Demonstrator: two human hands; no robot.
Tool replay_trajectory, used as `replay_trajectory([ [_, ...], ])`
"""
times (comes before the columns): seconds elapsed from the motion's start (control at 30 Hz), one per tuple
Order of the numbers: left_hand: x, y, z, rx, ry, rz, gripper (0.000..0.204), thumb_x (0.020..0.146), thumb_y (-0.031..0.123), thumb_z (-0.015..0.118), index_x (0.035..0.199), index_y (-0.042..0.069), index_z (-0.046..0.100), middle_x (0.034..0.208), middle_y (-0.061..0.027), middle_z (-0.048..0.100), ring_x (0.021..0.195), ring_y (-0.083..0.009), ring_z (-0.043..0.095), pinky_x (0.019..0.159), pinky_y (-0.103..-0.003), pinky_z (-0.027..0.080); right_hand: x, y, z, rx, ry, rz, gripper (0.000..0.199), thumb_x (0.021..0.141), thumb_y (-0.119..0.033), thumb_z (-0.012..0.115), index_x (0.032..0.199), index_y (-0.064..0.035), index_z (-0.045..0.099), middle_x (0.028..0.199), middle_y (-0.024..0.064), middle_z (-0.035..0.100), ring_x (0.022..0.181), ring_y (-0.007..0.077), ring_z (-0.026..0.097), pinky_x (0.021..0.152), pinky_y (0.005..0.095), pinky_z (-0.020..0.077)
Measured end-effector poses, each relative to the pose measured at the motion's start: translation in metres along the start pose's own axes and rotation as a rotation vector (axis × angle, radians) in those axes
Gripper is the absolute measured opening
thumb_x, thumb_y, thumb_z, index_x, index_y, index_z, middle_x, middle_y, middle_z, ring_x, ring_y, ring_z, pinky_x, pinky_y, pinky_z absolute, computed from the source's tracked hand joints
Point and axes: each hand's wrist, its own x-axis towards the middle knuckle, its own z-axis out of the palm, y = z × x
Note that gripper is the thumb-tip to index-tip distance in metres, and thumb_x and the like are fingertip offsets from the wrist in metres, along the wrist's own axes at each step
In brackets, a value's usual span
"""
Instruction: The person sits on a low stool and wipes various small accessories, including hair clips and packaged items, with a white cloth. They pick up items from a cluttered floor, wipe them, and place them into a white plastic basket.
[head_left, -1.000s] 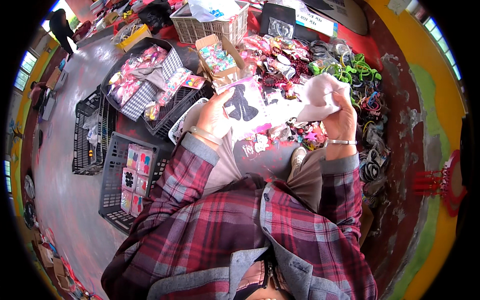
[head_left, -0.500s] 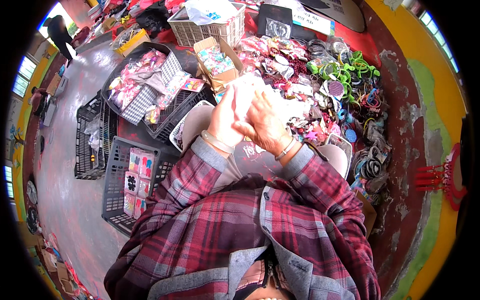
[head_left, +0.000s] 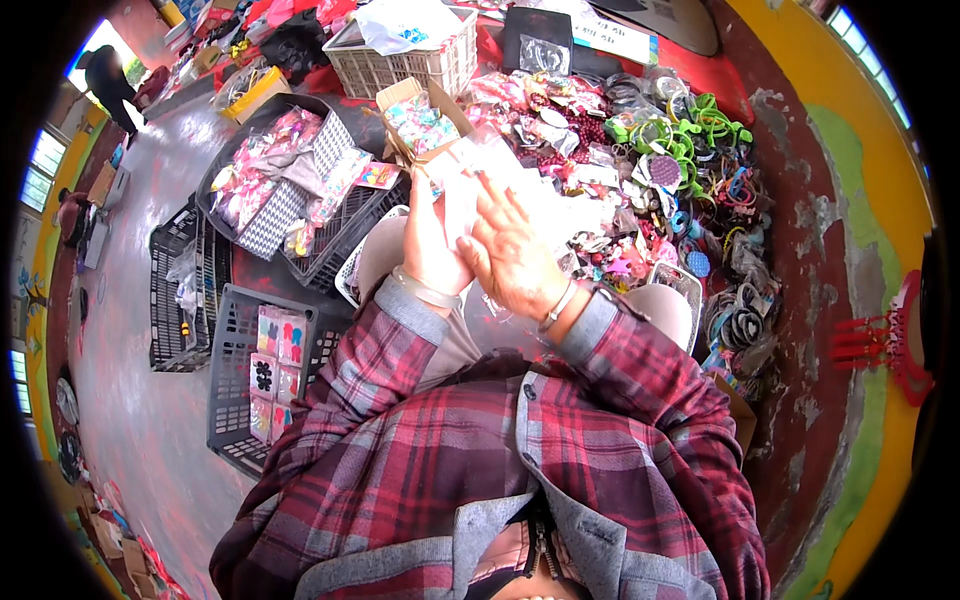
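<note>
A pale, see-through plastic packet [head_left: 461, 205], washed out by glare, lies between my two hands above my lap. My left hand [head_left: 432, 245] supports it from the left, with the packet against its palm and fingers. Across the packet's right side rests my right hand [head_left: 512, 250], its fingers stretched out and fairly flat. What the packet contains is too bright to make out. Just beyond my fingertips stands an open cardboard box [head_left: 440, 140] of small colourful packets. A large heap of hair accessories [head_left: 600, 150] spreads to the right.
Left are a dark basket of pink packets [head_left: 270, 165], a black crate [head_left: 180, 290] and a grey crate [head_left: 235, 390] with carded packs [head_left: 275, 370]. A beige crate [head_left: 400, 70] stands behind the box. Green headbands [head_left: 690, 140] top the heap. Someone stands far left [head_left: 110, 85].
My hands have shifted slightly left and down with the packet. My right fingers look more spread, and more of the cardboard box shows past them.
</note>
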Motion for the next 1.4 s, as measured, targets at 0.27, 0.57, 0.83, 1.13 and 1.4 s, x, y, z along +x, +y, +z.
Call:
replay_trajectory([
  [0.27,0.002,-0.004,0.001,0.087,0.010,0.048,0.058,0.093,0.052,0.027,0.134,0.011,0.035,0.134,-0.0038,0.041,0.123,-0.0227,0.039,0.104,-0.041,0.026,-0.003,0.004,0.004,0.005,-0.075,0.030,0.040,0.085,-0.026,0.050,0.114,0.0010,0.053,0.133,0.0211,0.039,0.128,0.0336,0.031,0.105,0.0458,0.0250],
  [0.57,-0.002,-0.007,0.008,0.054,-0.016,0.010,0.061,0.093,0.052,0.025,0.134,0.009,0.034,0.134,-0.0069,0.041,0.123,-0.0228,0.040,0.103,-0.038,0.029,0.002,0.013,0.006,0.022,0.023,0.077,0.037,0.086,-0.028,0.047,0.110,-0.0002,0.056,0.134,0.0208,0.038,0.130,0.0324,0.029,0.108,0.0429,0.0187],
  [0.83,-0.005,-0.018,0.005,0.185,0.016,0.070,0.039,0.094,0.028,0.043,0.127,0.007,0.041,0.124,-0.0046,0.049,0.115,-0.0182,0.045,0.100,-0.036,0.034,0.038,0.031,-0.022,0.281,0.107,0.367,0.035,0.090,-0.028,0.043,0.111,-0.0022,0.052,0.104,0.0224,0.057,0.094,0.0354,0.057,0.081,0.0413,0.0453],
  [1.13,-0.001,0.025,-0.019,0.008,0.157,0.103,0.032,0.094,0.019,0.043,0.119,0.000,0.048,0.117,-0.0137,0.055,0.110,-0.0268,0.051,0.097,-0.043,0.039,-0.036,0.141,-0.026,1.585,0.461,1.061,0.035,0.091,-0.030,0.042,0.107,-0.0034,0.058,0.099,0.0115,0.062,0.088,0.0258,0.060,0.077,0.0384,0.0492],
  [1.4,0.007,0.025,-0.019,-0.006,0.143,0.258,0.033,0.094,0.021,0.043,0.120,0.001,0.047,0.118,-0.0138,0.053,0.110,-0.0273,0.050,0.096,-0.044,0.039,-0.031,0.084,-0.027,2.089,0.256,0.822,0.042,0.092,-0.033,0.044,0.123,-0.0060,0.046,0.118,0.0088,0.055,0.105,0.0234,0.055,0.086,0.0420,0.0477],
])
